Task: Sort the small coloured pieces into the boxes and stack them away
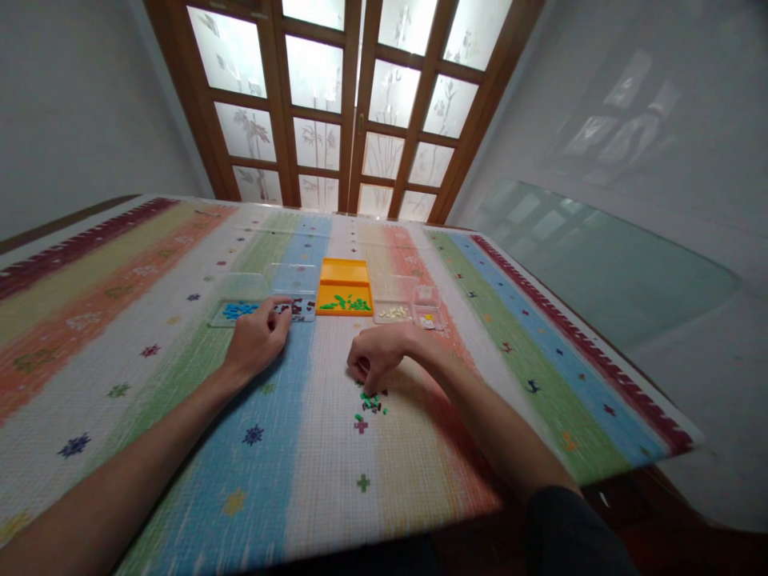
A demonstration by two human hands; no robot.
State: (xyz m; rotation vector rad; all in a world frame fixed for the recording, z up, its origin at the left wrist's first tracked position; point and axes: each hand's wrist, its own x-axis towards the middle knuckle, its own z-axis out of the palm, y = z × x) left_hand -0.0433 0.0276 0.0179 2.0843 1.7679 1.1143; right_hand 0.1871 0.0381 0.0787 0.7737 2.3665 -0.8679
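My left hand [259, 336] is at the front of a clear plastic box [308, 318] of dark brown pieces [298, 307]. Its index finger and thumb look slightly apart at the box's left side, with nothing visible between them. Bent down over a small loose pile of green and dark brown pieces [373, 402] on the cloth is my right hand [379, 352]. Its fingers are curled and pinched together at the pile's far edge. Whatever they grip is hidden.
Left of the brown pieces, a clear box [217, 319] holds blue pieces. An open orange case [344, 283] contains green pieces. Farther right are a clear box of cream pieces [393, 313] and a smaller box [427, 296] with white and yellow bits. A striped tablecloth [324, 480] lies underneath.
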